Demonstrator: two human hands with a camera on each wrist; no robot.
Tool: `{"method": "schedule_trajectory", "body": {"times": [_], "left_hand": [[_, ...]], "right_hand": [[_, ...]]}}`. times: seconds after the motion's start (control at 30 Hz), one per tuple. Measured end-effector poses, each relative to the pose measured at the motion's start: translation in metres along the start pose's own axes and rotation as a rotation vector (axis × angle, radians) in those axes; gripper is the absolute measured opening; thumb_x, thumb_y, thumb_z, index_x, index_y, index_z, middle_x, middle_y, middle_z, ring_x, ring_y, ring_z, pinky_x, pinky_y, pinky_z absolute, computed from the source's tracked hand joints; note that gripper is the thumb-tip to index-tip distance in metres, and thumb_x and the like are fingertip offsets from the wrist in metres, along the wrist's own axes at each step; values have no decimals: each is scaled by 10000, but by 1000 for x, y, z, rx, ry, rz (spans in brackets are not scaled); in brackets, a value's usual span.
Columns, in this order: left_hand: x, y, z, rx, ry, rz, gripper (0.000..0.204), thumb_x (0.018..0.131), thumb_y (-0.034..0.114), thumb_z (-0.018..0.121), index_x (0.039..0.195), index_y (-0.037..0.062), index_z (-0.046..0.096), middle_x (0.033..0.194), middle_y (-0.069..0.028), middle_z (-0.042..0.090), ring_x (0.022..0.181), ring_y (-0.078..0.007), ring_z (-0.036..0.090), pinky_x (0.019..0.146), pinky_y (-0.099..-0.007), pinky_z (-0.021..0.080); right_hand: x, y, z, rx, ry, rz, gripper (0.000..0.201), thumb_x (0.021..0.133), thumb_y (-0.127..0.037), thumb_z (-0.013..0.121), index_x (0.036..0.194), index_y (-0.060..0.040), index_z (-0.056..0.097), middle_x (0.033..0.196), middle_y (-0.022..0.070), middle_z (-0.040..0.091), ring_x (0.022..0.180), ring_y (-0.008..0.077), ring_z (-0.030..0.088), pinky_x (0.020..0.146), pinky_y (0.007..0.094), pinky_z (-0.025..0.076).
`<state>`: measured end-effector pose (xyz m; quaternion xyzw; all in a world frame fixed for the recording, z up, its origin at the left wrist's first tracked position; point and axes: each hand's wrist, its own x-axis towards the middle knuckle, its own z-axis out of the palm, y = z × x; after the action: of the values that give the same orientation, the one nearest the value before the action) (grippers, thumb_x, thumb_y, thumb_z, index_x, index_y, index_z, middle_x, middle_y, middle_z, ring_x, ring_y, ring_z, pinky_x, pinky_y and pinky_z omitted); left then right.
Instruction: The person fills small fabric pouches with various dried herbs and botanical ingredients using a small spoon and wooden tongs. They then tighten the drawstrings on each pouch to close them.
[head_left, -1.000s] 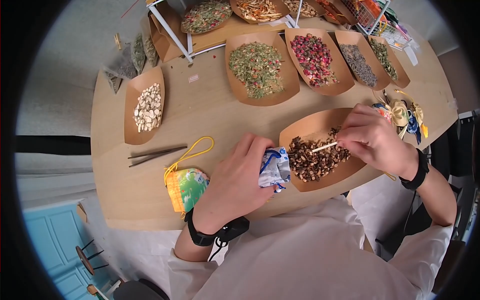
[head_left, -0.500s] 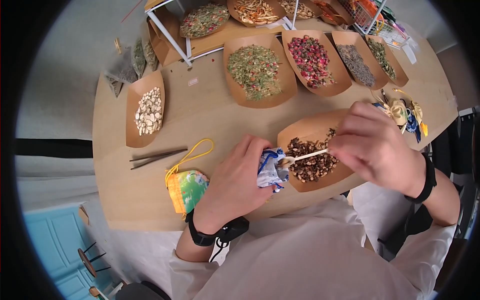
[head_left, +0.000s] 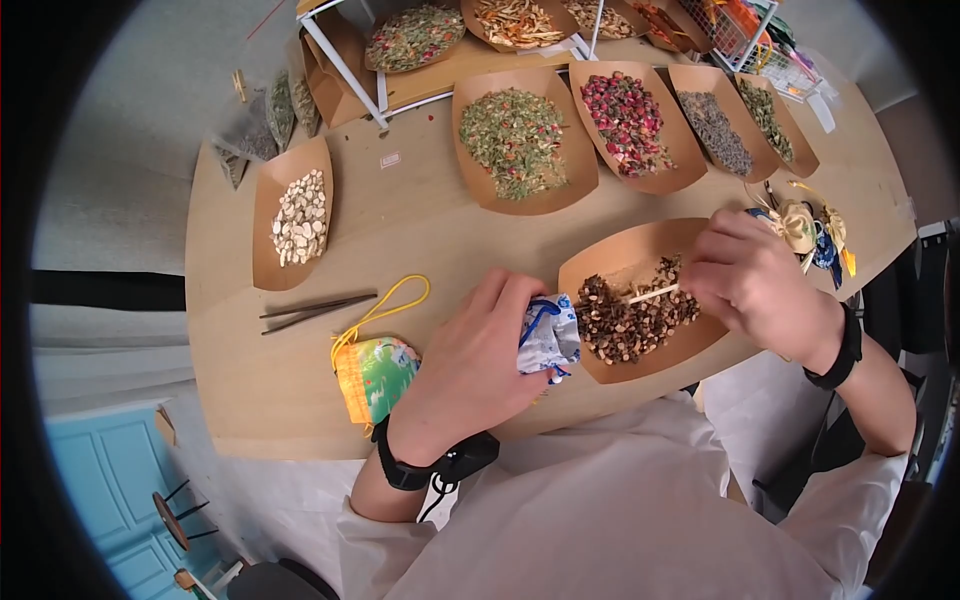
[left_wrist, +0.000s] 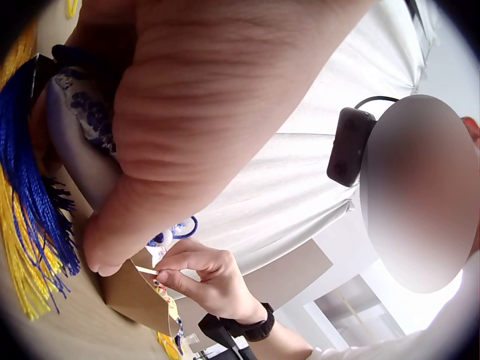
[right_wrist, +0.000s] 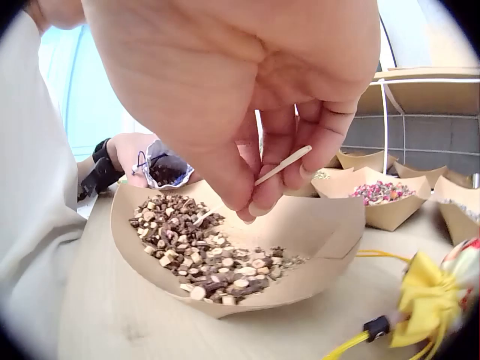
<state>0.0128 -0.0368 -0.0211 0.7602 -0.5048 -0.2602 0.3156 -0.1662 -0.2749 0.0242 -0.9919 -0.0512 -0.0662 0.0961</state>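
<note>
One slim pale spoon (head_left: 655, 293) crosses the closed pinch of right hand (head_left: 752, 278), slanting down toward left edge of brown paper tray (head_left: 608, 255).

Ten filled paper trays (head_left: 581, 170), two hands and one small spoon (head_left: 652, 294) make up our count.
We count six of those trays on the table (head_left: 460, 245) and four on the one shelf (head_left: 440, 86), with one heap in each. We have one blue-and-white pouch (head_left: 550, 338), one yellow-and-green pouch (head_left: 382, 376), and a bunch of pouches (head_left: 798, 226) too overlapped for us to number. We see one left hand (head_left: 475, 350), one right hand (head_left: 755, 282), two black wristbands (head_left: 846, 352), one pair of tweezers (head_left: 318, 312), one white label (head_left: 390, 160), one wire basket (head_left: 733, 50) and at least three clear bags (head_left: 280, 108).
</note>
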Motion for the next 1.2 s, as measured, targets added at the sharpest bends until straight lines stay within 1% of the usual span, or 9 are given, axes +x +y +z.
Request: {"method": "schedule_trajectory", "body": {"times": [0.3,0.63,0.73,0.8,0.83,0.9,0.93,1.0,1.2], "left_hand": [[0,-1,0,3,4,7,544,726,134,823,1191,42,557,1138,-139,586,1062,-367,611,881,-419,499],[0,0,-1,9,-6,-7,549,728,146,825,1192,38,553,1140,-140,585,1067,-372,610,880,-426,498],[1,0,0,21,-9,1,554,726,144,827,1194,36,551,1137,-143,586,1065,-372,611,880,-424,499],[1,-1,0,15,-10,9,554,725,141,827,1193,35,551,1136,-144,587,1066,-372,611,880,-424,499],[1,-1,0,5,-7,12,554,724,138,827,1193,35,551,1135,-146,587,1066,-372,610,880,-423,499],[1,-1,0,2,-10,6,553,723,134,826,1193,35,551,1135,-147,588,1067,-372,610,881,-423,499],[1,-1,0,-2,-10,-1,553,722,131,826,1192,36,551,1134,-148,588,1067,-372,610,882,-423,499],[1,-1,0,3,-3,0,551,722,132,825,1191,36,551,1136,-148,588,1067,-372,610,883,-423,499],[1,2,-1,10,-9,-14,542,729,142,816,1189,38,550,1144,-150,585,1071,-376,607,889,-426,498]], "right_hand": [[-6,7,11,332,-25,121,96,748,27,741,816,-21,693,781,84,596,827,304,572,721,424,483],[-4,8,-3,407,-32,147,76,793,28,738,852,-18,724,773,90,608,813,305,563,695,417,468],[6,0,-13,357,-21,137,86,757,33,734,816,-21,702,741,92,578,795,295,550,688,404,464],[16,-12,-20,284,-50,34,115,759,33,740,851,-33,718,823,67,655,819,281,583,728,389,472],[19,-18,-20,284,-48,38,115,759,33,740,851,-33,718,823,67,655,819,281,583,728,389,472],[22,-28,-21,101,75,-70,154,714,17,749,852,-34,703,811,63,627,807,287,574,721,401,468],[23,-27,-22,101,75,-72,154,714,17,749,852,-34,703,811,63,627,807,287,574,721,401,468],[23,-19,-25,-60,167,-77,120,663,-58,700,752,-26,625,773,68,531,790,275,535,693,383,458],[14,8,-5,-198,129,-89,102,675,-61,688,757,-31,635,776,64,533,828,266,552,726,372,474]]}}
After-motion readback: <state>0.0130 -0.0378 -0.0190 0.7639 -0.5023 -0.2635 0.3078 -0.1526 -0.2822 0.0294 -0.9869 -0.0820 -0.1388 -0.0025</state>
